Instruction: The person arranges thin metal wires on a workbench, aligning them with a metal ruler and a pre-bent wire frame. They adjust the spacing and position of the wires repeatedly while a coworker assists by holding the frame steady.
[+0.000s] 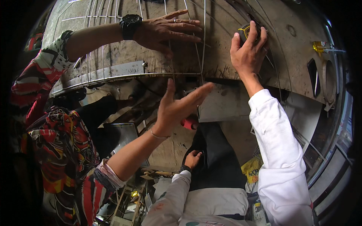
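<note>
Below the table, my left hand [193,159] rests against the thigh of my black trousers [218,162], its fingers curled in. Whether anything is inside them I cannot make out. Up on the worktable, my right hand [249,52] has its fingers closed over a black tape measure [245,31] with yellow trim, which it partly hides. Left of it, a co-worker's hand [166,32] with a black wristwatch [131,26] hovers flat over thin metal rods [203,41]. The co-worker's other hand [181,103] is held open in front of the table edge.
The worn wooden table [301,34] carries a grid of metal rods [90,19] and a flat metal strip [109,72]. A yellow-handled screwdriver [319,46], a dark phone-like slab [313,77] and a round ring [329,81] lie at the right. Clutter and a yellow bag [252,168] stand below.
</note>
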Demonstrator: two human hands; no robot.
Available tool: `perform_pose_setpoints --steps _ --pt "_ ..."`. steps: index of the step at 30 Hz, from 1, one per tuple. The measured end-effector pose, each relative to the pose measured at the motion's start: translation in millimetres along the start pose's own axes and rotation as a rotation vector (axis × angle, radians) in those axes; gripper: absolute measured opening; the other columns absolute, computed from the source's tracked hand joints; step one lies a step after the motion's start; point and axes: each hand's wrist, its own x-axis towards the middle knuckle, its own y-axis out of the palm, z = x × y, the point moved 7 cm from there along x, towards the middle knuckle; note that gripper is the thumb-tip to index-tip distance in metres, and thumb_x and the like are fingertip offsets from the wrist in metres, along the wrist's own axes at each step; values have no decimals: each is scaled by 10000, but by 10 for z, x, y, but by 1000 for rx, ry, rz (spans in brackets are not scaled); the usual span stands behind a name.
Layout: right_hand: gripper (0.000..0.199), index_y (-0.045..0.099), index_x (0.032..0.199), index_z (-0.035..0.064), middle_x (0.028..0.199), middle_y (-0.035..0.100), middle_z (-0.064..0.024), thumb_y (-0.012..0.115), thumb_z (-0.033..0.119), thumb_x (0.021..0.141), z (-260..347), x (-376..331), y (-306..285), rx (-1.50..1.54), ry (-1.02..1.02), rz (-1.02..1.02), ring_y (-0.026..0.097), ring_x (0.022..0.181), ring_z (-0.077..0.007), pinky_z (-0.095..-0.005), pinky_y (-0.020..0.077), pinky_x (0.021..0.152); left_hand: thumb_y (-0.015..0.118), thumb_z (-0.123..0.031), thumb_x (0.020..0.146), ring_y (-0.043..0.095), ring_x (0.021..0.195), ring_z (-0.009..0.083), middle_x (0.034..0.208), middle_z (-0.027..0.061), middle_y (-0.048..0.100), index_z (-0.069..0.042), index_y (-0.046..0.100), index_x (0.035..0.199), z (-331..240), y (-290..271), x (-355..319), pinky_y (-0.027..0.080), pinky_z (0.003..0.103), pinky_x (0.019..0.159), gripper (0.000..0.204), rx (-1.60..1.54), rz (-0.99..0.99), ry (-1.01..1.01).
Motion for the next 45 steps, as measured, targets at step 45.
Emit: perform_pose_setpoints --steps 45 --pt "684 431 1541 154 1488 404 -263 700 356 946 29 27 8 11 -9 -13 448 1334 -511 -628 464 1039 677 -396 1004 686 1207 386 1264 231 731 17 703 1269 -299 -71 62 523 431 1025 491 -4 36 -25"
